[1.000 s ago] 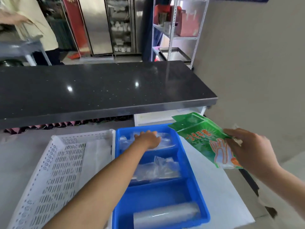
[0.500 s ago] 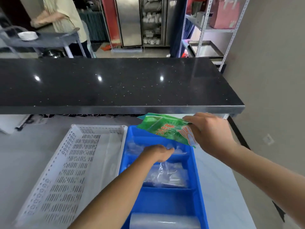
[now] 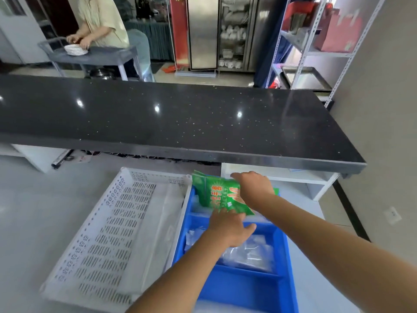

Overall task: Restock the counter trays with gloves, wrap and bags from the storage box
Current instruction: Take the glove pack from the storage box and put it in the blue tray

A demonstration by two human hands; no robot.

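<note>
A blue divided tray [image 3: 285, 263] sits on the white counter in front of me. My right hand [image 3: 253, 187] grips a green glove packet [image 3: 216, 195] and holds it over the tray's far compartment. My left hand [image 3: 228, 227] rests just below the packet, its fingers touching the packet's lower edge. Clear plastic bags [image 3: 250, 254] fill the middle compartment. The contents under the packet are hidden.
A white perforated tray [image 3: 108, 236] lies left of the blue one. A black stone countertop [image 3: 171, 118] overhangs just beyond both trays. Metal shelving [image 3: 313, 48] stands at the back right. A person stacks plates at a grey cart [image 3: 90, 55] at the back left.
My right hand has carried the green packet leftward and down from beside the tray to over its far compartment. My left hand has pulled back a little to meet the packet's lower edge.
</note>
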